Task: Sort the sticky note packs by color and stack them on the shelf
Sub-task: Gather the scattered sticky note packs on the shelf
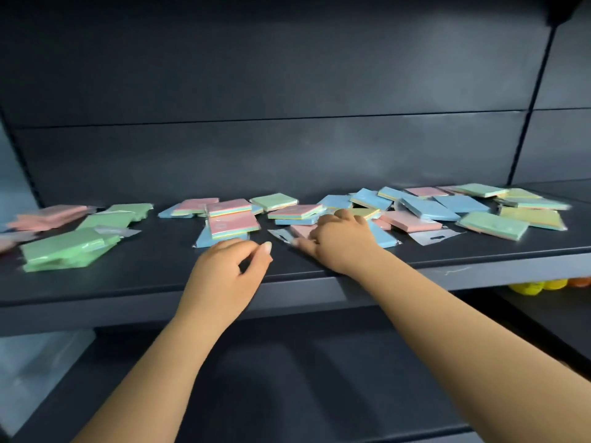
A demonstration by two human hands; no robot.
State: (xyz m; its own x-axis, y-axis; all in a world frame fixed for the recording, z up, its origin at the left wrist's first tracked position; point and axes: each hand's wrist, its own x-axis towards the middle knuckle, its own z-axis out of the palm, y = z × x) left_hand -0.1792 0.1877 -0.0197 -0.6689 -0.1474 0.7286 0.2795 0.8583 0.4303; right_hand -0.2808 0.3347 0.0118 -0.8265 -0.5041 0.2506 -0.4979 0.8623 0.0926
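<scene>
Only the head view to go on here. The dark shelf [153,276] has sticky note packs all over it. Off to the left there's already a green stack [68,249] near the front edge, more green packs [123,214] behind it, and a pink pile [51,217] at the far left. Everything from the middle to the right is a jumble of blue, pink, green and yellowish packs overlapping each other.

The left hand [230,270] hovers just over the shelf front with the fingers loosely curled and nothing in them, right by a blue pack [204,239] that's half under a pink-topped pack [233,223]. The right hand [339,241] is down on the messy middle, palm down over a pink pack [302,231], with one finger stretched out along its clear wrapper; can't tell if it's actually gripping or just pressing on it.

My guess is sorting is maybe a third done, and this is the pick-the-next-one step. The next move needs that pink pack slid free of the blue ones touching it, then carried over to the pink pile on the left.
</scene>
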